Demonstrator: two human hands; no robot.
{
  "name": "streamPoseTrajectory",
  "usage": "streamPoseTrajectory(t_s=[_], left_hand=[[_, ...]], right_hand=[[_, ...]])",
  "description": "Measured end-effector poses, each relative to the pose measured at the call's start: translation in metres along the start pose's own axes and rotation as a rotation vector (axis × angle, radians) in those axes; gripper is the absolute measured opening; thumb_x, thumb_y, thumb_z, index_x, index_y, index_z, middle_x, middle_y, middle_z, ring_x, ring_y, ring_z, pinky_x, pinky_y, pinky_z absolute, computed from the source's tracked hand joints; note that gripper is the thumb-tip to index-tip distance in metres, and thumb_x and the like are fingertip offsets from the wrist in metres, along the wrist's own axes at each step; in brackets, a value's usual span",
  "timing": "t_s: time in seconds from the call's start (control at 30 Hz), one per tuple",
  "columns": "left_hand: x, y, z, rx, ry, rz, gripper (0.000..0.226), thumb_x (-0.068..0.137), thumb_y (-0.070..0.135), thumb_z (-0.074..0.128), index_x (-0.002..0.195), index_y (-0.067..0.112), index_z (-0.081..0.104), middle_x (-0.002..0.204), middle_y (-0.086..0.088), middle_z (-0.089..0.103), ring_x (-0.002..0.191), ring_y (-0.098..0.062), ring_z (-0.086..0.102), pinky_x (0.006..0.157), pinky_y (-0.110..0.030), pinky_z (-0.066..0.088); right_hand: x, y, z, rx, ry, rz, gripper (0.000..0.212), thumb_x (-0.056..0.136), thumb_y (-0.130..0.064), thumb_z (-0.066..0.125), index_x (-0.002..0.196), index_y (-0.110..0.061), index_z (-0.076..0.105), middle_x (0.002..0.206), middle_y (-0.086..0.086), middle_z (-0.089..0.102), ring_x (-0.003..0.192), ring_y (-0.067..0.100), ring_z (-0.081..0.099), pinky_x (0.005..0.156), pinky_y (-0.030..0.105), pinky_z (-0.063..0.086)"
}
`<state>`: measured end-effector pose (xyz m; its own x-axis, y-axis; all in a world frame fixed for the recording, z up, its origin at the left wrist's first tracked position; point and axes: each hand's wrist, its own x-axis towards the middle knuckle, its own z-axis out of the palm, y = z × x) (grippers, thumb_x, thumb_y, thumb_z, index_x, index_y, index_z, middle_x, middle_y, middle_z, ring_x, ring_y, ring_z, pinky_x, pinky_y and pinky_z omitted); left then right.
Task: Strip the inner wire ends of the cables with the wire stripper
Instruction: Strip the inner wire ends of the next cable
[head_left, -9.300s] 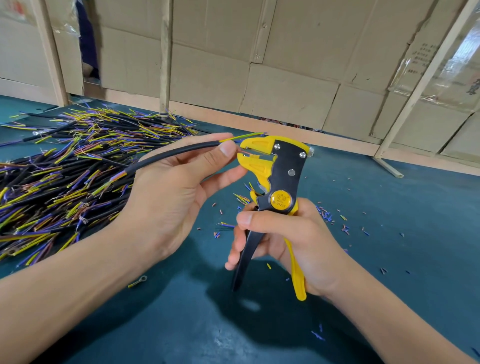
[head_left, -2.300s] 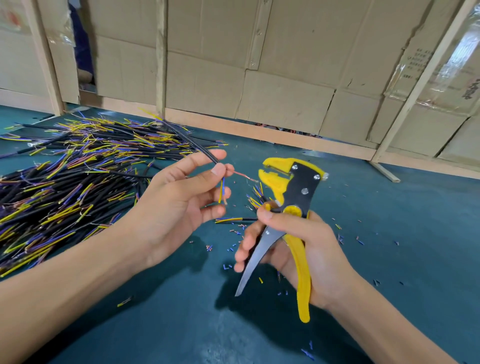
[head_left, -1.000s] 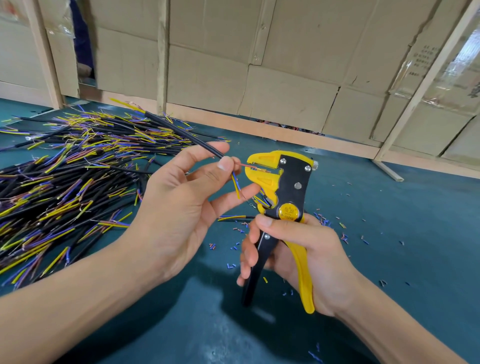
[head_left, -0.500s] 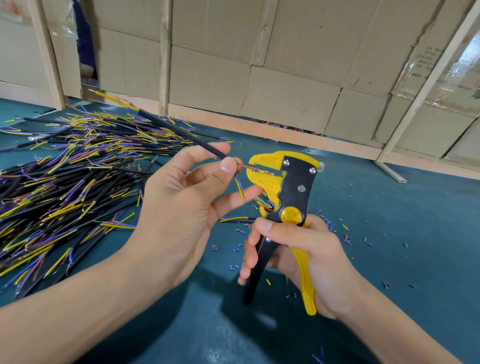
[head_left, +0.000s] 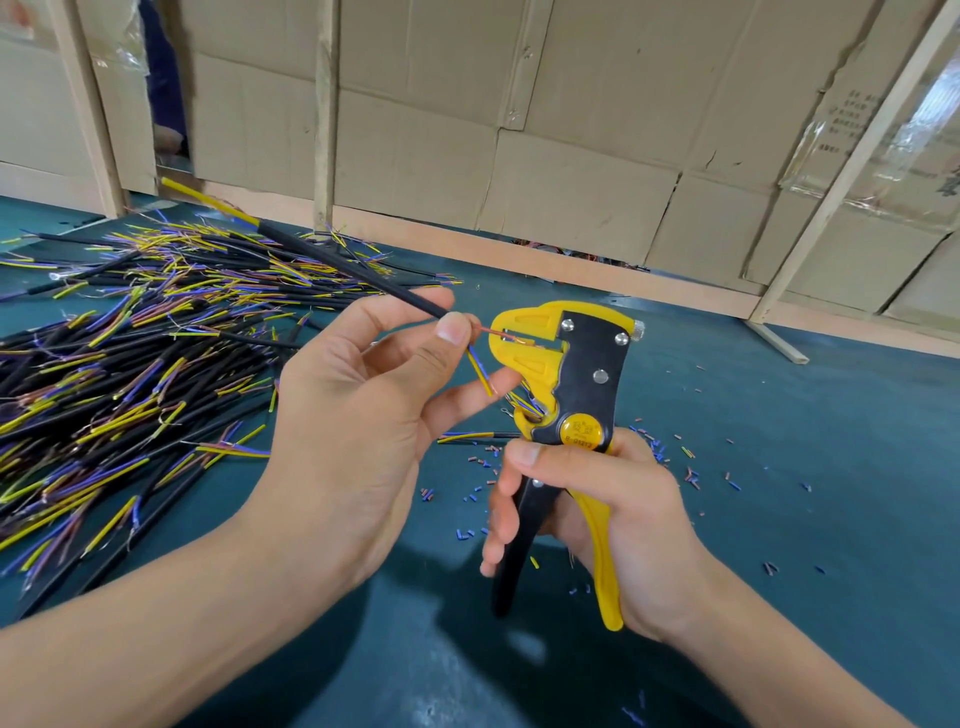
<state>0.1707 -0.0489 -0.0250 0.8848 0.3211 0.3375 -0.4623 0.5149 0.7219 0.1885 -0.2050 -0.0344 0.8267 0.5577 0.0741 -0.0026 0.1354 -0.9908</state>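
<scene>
My left hand (head_left: 358, 421) pinches a black cable (head_left: 337, 260) between thumb and forefinger near its cut end. A thin reddish inner wire (head_left: 485, 331) runs from that pinch into the yellow jaws of the wire stripper (head_left: 566, 395). The cable's yellow and blue inner wires (head_left: 480, 370) bend down over my middle finger. My right hand (head_left: 597, 509) grips the stripper's black and yellow handles, thumb across the front below the round yellow badge. The far end of the cable points up and left, showing yellow wire.
A big pile of black cables (head_left: 130, 364) with yellow, blue and purple ends covers the left of the teal table (head_left: 805, 467). Small bits of cut insulation (head_left: 660, 452) lie scattered around the stripper. Cardboard panels on a wooden frame (head_left: 519, 156) close off the back.
Over the last second my hands stayed nearly still; the reddish wire stays in the stripper's jaws. Two seconds ago the stripper hung lower and apart from the wire.
</scene>
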Motion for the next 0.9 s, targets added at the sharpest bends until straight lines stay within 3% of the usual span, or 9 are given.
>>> streamPoseTrajectory(t_s=[0.2,0.37,0.5,0.7,0.9], left_hand=[[-0.001,0.000,0.001,0.013,0.026,0.010,0.012,0.082,0.006,0.068,0.094,0.003,0.066,0.083,-0.013,0.067,0.083,-0.020,0.071,0.075,-0.042,0.062],[-0.001,0.002,0.001,0.095,0.028,0.054,0.011,0.084,0.007,0.069,0.093,0.004,0.064,0.080,-0.005,0.069,0.074,-0.016,0.073,0.079,-0.045,0.061],[-0.001,0.001,0.002,0.082,0.053,0.072,0.006,0.088,0.003,0.067,0.095,0.002,0.066,0.088,-0.013,0.067,0.077,-0.019,0.074,0.078,-0.045,0.062],[-0.002,0.005,0.004,0.108,0.044,0.087,0.007,0.090,0.002,0.065,0.097,0.003,0.065,0.080,-0.004,0.069,0.073,-0.017,0.074,0.075,-0.044,0.062],[-0.002,0.005,0.006,0.022,0.101,0.020,0.007,0.089,0.001,0.065,0.096,0.002,0.066,0.087,-0.017,0.062,0.071,-0.017,0.068,0.073,-0.044,0.062]], right_hand=[[0.000,0.004,-0.002,-0.056,0.098,-0.036,0.020,0.078,-0.020,0.067,0.062,-0.008,0.067,0.054,0.020,0.056,0.046,0.034,0.056,0.051,0.041,0.053],[0.001,0.006,-0.005,-0.048,0.060,-0.055,0.021,0.079,-0.026,0.074,0.074,-0.006,0.072,0.064,0.021,0.062,0.055,0.038,0.062,0.062,0.053,0.055],[0.000,0.008,-0.007,-0.032,0.043,-0.073,0.025,0.077,-0.030,0.073,0.079,-0.005,0.074,0.068,0.022,0.065,0.060,0.041,0.066,0.072,0.065,0.055],[0.002,0.010,-0.009,-0.042,0.018,-0.096,0.030,0.083,-0.030,0.070,0.092,-0.002,0.070,0.074,0.021,0.067,0.066,0.042,0.068,0.076,0.067,0.053],[0.002,0.011,-0.009,-0.051,0.008,-0.127,0.015,0.087,-0.027,0.068,0.083,-0.013,0.070,0.077,0.021,0.069,0.067,0.041,0.068,0.079,0.072,0.051]])
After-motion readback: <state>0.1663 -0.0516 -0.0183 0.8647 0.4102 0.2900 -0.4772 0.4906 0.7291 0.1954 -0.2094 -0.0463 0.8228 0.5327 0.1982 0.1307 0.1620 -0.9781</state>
